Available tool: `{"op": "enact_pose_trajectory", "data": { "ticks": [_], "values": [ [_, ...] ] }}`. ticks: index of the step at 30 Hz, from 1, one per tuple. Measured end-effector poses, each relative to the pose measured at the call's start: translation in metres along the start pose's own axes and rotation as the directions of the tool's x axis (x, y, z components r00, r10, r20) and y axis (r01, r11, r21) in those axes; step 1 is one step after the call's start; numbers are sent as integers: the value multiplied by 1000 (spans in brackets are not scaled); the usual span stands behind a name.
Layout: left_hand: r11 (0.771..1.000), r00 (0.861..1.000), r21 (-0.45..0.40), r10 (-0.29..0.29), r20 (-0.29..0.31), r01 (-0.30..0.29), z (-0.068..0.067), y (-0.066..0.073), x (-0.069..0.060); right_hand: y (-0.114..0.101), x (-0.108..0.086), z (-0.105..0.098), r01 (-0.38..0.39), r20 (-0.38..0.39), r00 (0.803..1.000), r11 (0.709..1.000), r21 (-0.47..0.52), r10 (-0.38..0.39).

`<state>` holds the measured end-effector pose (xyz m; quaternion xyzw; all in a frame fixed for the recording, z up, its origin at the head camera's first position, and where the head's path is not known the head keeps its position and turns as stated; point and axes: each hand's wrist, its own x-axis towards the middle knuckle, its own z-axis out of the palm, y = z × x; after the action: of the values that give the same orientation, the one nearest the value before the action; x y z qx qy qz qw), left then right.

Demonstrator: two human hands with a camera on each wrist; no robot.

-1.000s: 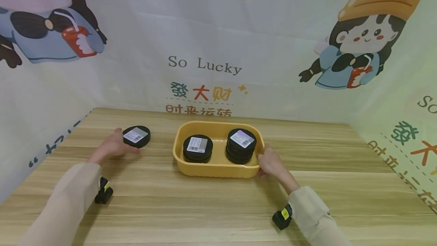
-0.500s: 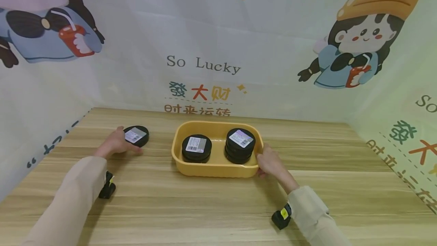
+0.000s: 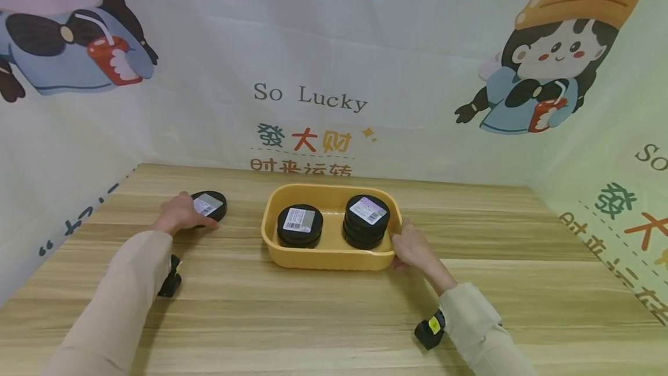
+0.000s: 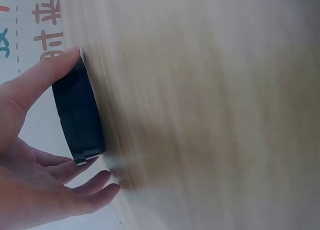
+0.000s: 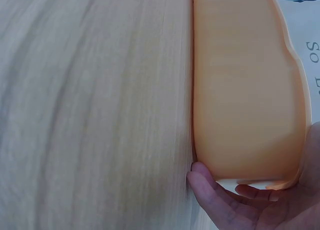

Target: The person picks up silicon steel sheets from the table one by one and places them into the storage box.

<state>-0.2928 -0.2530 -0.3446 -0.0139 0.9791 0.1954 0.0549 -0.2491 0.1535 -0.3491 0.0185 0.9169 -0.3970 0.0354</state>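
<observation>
A flat black round tin (image 3: 210, 204) with a pale label on top is at the left of the table. My left hand (image 3: 180, 212) holds it by the side; in the left wrist view the thumb and fingers (image 4: 65, 170) lie at opposite sides of the tin (image 4: 79, 112). Near the middle stands a yellow plastic basin (image 3: 326, 260). My right hand (image 3: 413, 246) grips its right end, fingers against the outer wall (image 5: 245, 90). Inside the basin are two stacks of similar black tins, a lower left stack (image 3: 300, 225) and a taller right stack (image 3: 366, 221).
The wood-grain table (image 3: 313, 318) is bounded at the back and sides by a white printed cloth (image 3: 417, 74) with cartoon figures and lettering. A small black wrist camera (image 3: 431, 329) sits by the right cuff, another wrist camera (image 3: 170, 276) by the left.
My left wrist and forearm have shifted slightly right and forward, the hand coming further round the tin. The right hand, the basin and the stacks keep their places.
</observation>
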Motion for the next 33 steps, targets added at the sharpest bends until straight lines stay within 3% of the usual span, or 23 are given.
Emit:
{"op": "enact_pose_trajectory", "data": {
  "ticks": [5,11,16,22,27,33],
  "values": [
    [999,1000,46,-20,-10,20,2,0,1,0,-1,0,10,-6,1000,1000,2,-10],
    [996,996,26,-89,14,88,4,4,1,0,-2,-1,18,-8,1000,1000,-3,-18],
    [994,994,5,-107,13,107,4,5,3,-1,-2,-1,13,-5,1000,1000,-11,-13],
    [995,995,-12,-97,10,98,4,1,3,-2,-2,0,6,-5,1000,1000,-13,-7],
    [996,995,-29,-88,-36,87,5,-4,2,-2,-2,0,4,-5,1000,1000,-11,-4],
    [999,995,-44,-31,-98,27,2,-5,1,-1,-2,0,6,-9,1000,1000,-5,-7]
  ]
}}
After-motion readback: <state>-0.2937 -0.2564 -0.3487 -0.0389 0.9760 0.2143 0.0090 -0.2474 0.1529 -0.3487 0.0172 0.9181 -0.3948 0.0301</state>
